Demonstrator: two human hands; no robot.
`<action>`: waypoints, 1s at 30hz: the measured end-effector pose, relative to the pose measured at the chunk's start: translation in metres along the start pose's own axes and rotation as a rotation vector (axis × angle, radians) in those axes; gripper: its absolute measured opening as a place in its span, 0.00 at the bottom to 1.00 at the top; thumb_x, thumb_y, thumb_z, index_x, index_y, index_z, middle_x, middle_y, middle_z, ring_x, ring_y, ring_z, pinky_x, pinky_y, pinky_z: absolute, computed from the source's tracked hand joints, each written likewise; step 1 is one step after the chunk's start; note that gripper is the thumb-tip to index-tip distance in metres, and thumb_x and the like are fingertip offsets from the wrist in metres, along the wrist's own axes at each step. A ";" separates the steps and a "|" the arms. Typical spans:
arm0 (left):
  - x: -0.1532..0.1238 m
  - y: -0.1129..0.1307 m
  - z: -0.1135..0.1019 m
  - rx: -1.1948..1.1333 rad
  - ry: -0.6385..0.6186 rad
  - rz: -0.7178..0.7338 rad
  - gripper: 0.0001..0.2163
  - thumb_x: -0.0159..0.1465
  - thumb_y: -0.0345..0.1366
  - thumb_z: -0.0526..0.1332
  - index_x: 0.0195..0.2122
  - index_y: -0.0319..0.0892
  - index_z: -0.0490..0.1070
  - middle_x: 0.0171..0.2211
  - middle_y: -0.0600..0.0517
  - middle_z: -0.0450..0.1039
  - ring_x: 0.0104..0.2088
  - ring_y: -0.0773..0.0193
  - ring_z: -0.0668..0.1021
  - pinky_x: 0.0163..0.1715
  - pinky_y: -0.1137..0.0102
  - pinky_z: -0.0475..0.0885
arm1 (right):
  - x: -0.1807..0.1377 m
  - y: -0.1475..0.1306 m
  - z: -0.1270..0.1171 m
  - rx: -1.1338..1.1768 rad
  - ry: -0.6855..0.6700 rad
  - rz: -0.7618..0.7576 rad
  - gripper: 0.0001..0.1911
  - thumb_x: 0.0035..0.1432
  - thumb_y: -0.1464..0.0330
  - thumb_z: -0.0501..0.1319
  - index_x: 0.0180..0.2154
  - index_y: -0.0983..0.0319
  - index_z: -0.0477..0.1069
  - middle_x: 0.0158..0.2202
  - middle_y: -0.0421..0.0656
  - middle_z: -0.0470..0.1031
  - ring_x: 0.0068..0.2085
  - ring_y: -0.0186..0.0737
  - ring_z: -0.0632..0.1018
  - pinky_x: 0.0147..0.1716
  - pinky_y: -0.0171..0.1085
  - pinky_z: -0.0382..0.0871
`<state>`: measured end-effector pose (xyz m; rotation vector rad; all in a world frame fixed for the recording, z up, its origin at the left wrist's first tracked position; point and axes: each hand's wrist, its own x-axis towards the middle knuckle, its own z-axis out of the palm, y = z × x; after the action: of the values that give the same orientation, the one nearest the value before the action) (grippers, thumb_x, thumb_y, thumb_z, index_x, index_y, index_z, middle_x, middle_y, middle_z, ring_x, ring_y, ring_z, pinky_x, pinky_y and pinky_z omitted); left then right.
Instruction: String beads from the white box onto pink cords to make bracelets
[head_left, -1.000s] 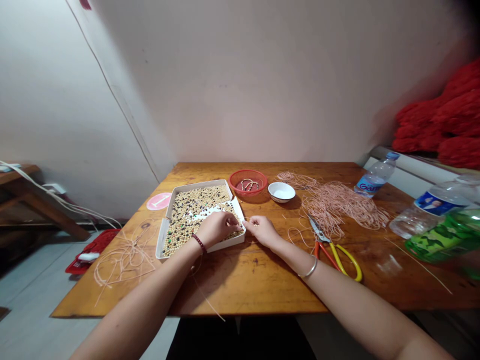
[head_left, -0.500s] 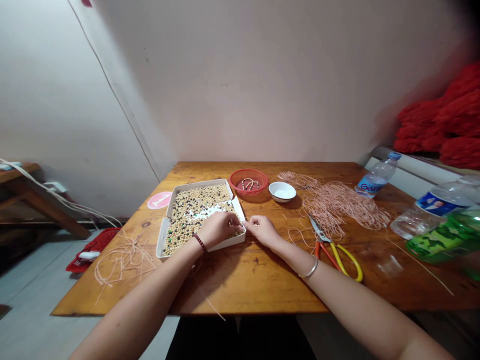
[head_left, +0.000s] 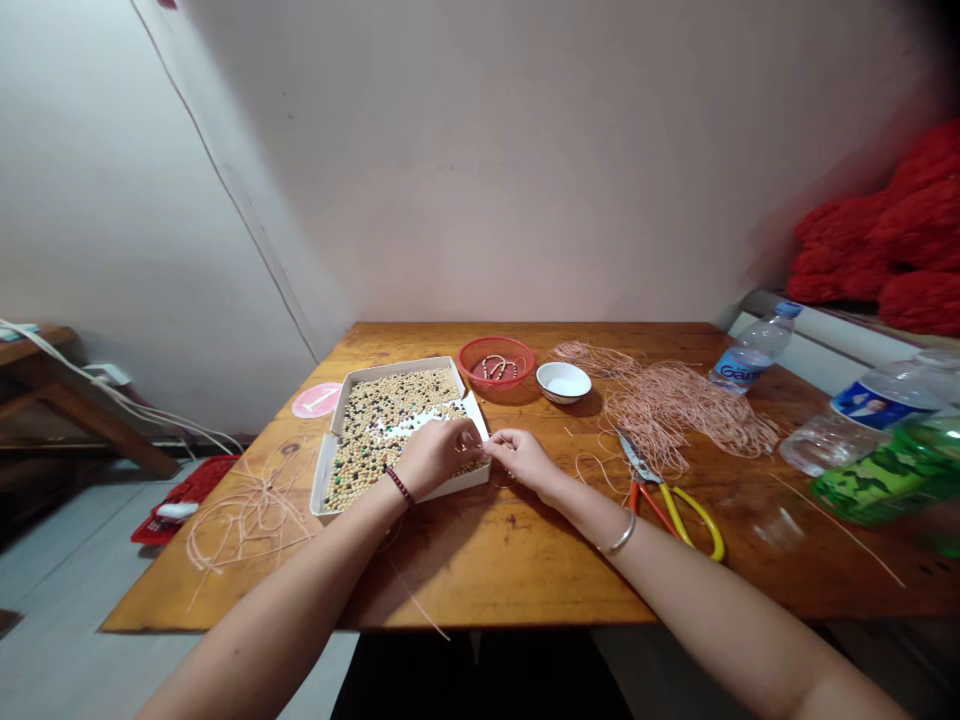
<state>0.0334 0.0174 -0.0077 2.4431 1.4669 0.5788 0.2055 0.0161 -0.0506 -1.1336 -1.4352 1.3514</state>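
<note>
A white tray (head_left: 328, 470) filled with small beige and dark beads lies on the wooden table (head_left: 487, 560). My left hand (head_left: 436, 452) hovers over the tray's near right corner, its fingers pinched together on something too small to make out. My right hand (head_left: 521, 459) sits just right of the tray, fingers curled and pinched toward the left hand; the two fingertips nearly meet. A thin pale cord (head_left: 416, 600) trails from under my left wrist toward the table's front edge.
A red basket (head_left: 496, 362) with beaded loops and a white bowl (head_left: 564, 382) stand behind the hands. Pink cords (head_left: 675, 405) pile at right, scissors (head_left: 664, 495) beside them. Bottles (head_left: 750, 355) line the right edge. Loose cords (head_left: 247, 510) lie left.
Both hands have lifted slightly and drawn closer together at the tray's right edge. Nothing else on the table has moved.
</note>
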 end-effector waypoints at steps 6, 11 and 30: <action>-0.001 0.001 0.000 -0.023 0.030 -0.016 0.10 0.56 0.41 0.65 0.35 0.44 0.69 0.29 0.56 0.76 0.29 0.66 0.76 0.26 0.75 0.61 | 0.001 0.002 0.001 -0.014 0.049 -0.005 0.12 0.44 0.61 0.62 0.22 0.62 0.65 0.18 0.36 0.65 0.21 0.29 0.63 0.21 0.30 0.53; -0.002 0.002 0.000 0.000 0.045 -0.007 0.10 0.56 0.40 0.65 0.36 0.44 0.68 0.29 0.56 0.76 0.29 0.66 0.76 0.27 0.75 0.62 | 0.001 0.002 0.000 -0.038 0.056 -0.044 0.12 0.44 0.61 0.61 0.21 0.62 0.64 0.18 0.35 0.63 0.21 0.29 0.62 0.21 0.30 0.54; -0.006 0.009 -0.001 0.391 0.000 0.065 0.13 0.61 0.44 0.60 0.44 0.46 0.64 0.32 0.52 0.75 0.31 0.62 0.76 0.24 0.74 0.58 | -0.001 0.006 0.000 -0.288 0.082 -0.163 0.10 0.46 0.64 0.61 0.23 0.61 0.63 0.18 0.34 0.62 0.22 0.31 0.62 0.22 0.31 0.54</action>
<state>0.0378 0.0079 -0.0047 2.7892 1.6360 0.3262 0.2062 0.0147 -0.0568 -1.2087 -1.6599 0.9970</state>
